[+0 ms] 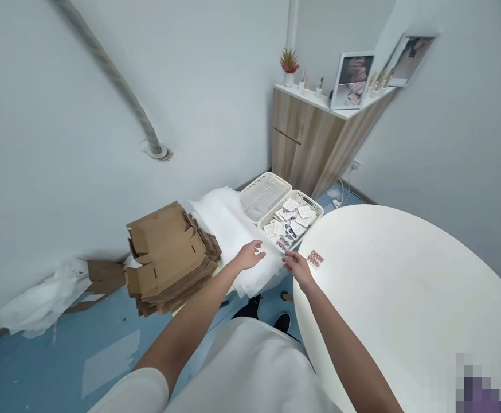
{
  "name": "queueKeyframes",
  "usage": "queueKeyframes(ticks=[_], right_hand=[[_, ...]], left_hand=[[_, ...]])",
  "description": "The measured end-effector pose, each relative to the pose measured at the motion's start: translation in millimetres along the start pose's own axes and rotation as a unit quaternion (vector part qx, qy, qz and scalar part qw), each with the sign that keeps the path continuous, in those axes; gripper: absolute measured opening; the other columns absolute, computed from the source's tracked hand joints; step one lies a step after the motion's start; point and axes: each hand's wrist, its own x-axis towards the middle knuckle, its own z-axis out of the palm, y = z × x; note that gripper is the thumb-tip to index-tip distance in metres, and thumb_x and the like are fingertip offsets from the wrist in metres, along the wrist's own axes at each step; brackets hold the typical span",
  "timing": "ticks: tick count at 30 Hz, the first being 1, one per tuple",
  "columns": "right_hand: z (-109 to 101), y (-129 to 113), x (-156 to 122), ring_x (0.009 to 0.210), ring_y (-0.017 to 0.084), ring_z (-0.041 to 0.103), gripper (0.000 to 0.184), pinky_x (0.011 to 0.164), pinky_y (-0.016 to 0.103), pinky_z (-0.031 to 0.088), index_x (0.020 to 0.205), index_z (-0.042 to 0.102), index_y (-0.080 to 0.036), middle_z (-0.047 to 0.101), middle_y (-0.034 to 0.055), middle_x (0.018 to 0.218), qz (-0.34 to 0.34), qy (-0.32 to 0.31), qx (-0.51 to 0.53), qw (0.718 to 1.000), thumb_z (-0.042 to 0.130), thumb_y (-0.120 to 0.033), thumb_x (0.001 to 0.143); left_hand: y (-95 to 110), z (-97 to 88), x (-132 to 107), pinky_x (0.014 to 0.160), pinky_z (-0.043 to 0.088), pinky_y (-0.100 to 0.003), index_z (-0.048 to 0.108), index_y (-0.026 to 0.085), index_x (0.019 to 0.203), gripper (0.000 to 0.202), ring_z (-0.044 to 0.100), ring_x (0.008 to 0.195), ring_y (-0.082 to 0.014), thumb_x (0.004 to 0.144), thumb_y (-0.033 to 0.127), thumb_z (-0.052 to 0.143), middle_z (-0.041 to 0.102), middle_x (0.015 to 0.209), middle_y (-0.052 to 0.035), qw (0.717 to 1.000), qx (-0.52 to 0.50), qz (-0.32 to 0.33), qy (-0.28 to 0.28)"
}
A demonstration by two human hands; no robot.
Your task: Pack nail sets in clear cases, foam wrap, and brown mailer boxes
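My left hand (250, 256) hovers over the stack of white foam sheets (222, 221), its fingers apart and nothing in them. Close to the table's left edge, my right hand (298, 269) has its fingers loosely bent toward the near corner of a white basket (316, 222); I see nothing held. Inside that basket lies a heap of small white cards (296, 221), some bearing dark nail-shaped pieces. A small card of reddish press-on nails (315, 258) rests on the round white table (388, 287), just right of my right hand.
A second white basket (264, 195) holding clear plastic pieces adjoins the first. Flattened cardboard boxes (168, 246) are piled at left. Behind stands a wooden cabinet (302, 135) with framed pictures and a plant. White wrapping (46, 292) and cables (344, 192) lie low down.
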Motion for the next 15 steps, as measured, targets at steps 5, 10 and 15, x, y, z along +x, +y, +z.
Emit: queueKeyframes(ticks=[5, 10, 15], right_hand=[[44, -28, 56, 0.065, 0.013, 0.059, 0.037, 0.067, 0.030, 0.043, 0.098, 0.055, -0.020, 0.063, 0.0050, 0.095, -0.008, -0.030, -0.047, 0.998, 0.056, -0.027, 0.062], [86, -49, 117, 0.066, 0.013, 0.060, 0.044, 0.071, 0.032, 0.044, 0.105, 0.052, -0.023, 0.054, 0.0052, 0.114, -0.028, -0.040, -0.102, 0.994, 0.051, -0.018, 0.061], [113, -41, 163, 0.065, 0.013, 0.059, 0.064, 0.069, 0.032, 0.047, 0.118, 0.044, -0.028, 0.043, 0.0049, 0.127, 0.028, -0.007, -0.096, 0.995, 0.055, -0.017, 0.057]], left_hand=[[-4, -53.6, 59, 0.082, 0.044, -0.028, 0.049, 0.018, 0.113, 0.040, 0.058, 0.090, -0.0175, 0.073, 0.024, 0.053, 0.054, 0.116, -0.0080, 0.998, 0.021, -0.003, 0.054], [-18, -79.4, 126, 0.090, 0.037, -0.025, 0.046, 0.016, 0.116, 0.043, 0.050, 0.107, -0.0167, 0.074, 0.012, 0.045, 0.054, 0.116, -0.0082, 0.999, 0.033, -0.021, 0.029], [-28, -78.5, 161, 0.088, 0.037, -0.028, 0.041, 0.018, 0.121, 0.048, 0.050, 0.107, -0.0202, 0.074, 0.012, 0.045, 0.055, 0.115, -0.0093, 0.990, 0.126, -0.039, -0.040]])
